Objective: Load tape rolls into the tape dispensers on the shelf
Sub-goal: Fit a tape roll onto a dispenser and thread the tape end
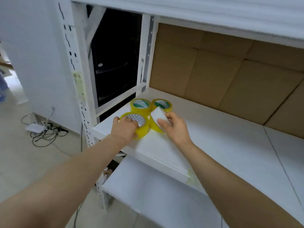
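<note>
Several yellow tape rolls sit together at the left end of the white shelf [213, 145]. My left hand [125, 128] grips the front-left tape roll [141, 127], fingers curled over its rim into the core. My right hand [174, 125] holds the tilted front-right roll [154, 125], which has a white face or card [158, 115] against it. Behind them, two more rolls lie flat: the back-left roll [140, 105] and the back-right roll [162, 104]. No tape dispenser shows in view.
Brown cardboard [230, 76] lines the shelf's back. An upper shelf [213, 12] overhangs. A lower white shelf [156, 195] juts out beneath. The perforated white upright [79, 89] stands at left, with cables and a white box [42, 130] on the floor.
</note>
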`<state>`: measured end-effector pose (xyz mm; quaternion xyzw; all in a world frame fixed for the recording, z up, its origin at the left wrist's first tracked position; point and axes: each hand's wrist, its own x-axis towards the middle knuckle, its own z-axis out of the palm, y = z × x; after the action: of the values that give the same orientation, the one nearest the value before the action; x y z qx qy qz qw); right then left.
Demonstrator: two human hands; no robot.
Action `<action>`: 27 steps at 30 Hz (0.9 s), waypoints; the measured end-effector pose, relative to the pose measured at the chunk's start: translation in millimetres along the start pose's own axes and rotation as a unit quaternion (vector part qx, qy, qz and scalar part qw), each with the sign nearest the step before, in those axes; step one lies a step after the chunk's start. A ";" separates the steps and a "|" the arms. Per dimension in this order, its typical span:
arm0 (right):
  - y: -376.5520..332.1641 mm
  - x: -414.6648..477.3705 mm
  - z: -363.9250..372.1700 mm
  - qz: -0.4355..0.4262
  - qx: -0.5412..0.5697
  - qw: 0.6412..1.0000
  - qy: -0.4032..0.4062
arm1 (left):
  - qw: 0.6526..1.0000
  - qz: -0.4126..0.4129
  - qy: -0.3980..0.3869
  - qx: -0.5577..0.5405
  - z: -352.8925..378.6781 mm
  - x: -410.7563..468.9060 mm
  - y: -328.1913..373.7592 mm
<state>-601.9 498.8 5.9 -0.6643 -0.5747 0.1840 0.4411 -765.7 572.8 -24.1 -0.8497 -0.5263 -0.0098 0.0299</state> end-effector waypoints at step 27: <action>-52.8 -21.2 44.8 0.276 0.263 0.924 0.002 | 0.935 0.138 0.123 -0.301 -36.2 -76.9 -50.7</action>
<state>-673.1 493.3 18.1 -0.6570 -0.2983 0.4418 0.5331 -844.8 524.3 10.5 -0.8754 -0.3682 -0.2681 -0.1622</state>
